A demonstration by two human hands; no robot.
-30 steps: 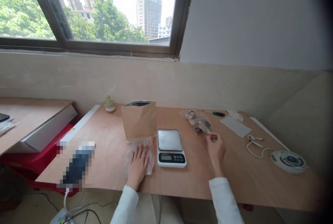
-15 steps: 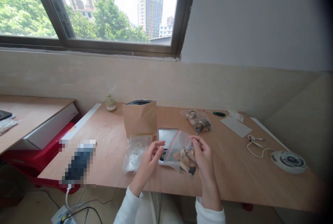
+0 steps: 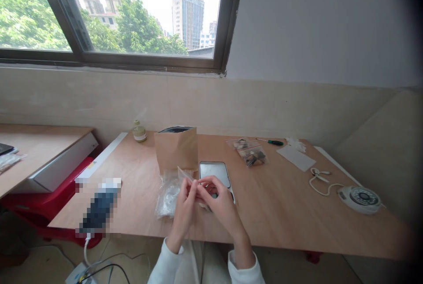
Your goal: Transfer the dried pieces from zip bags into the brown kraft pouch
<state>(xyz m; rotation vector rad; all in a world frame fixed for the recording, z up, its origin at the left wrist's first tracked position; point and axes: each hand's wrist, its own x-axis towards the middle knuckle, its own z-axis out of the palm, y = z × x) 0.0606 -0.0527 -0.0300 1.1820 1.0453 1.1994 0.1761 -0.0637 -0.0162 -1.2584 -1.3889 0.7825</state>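
Both hands meet in front of me over the table edge. My left hand (image 3: 185,202) pinches the top of a clear zip bag (image 3: 185,175), whose corner pokes up above the fingers. My right hand (image 3: 218,198) grips the same bag's top edge, its fingertips close to the left ones. The pieces inside the bag are mostly hidden behind my hands. Under and behind the right hand lies a small digital scale (image 3: 214,170). A pile of clear plastic bags (image 3: 167,200) rests left of my left hand, before an open brown paper pouch (image 3: 176,149) standing upright.
Filled zip bags (image 3: 253,154) lie at the back, near a green screwdriver (image 3: 276,142) and a white sheet (image 3: 296,157). A white round device with a cable (image 3: 363,199) sits at right. A small bottle (image 3: 139,132) stands back left; a blurred phone (image 3: 101,207) lies at left.
My right hand has moved left with the bag, off its place beside the scale. My left hand has closed on the bag's top, and the hands are now together.
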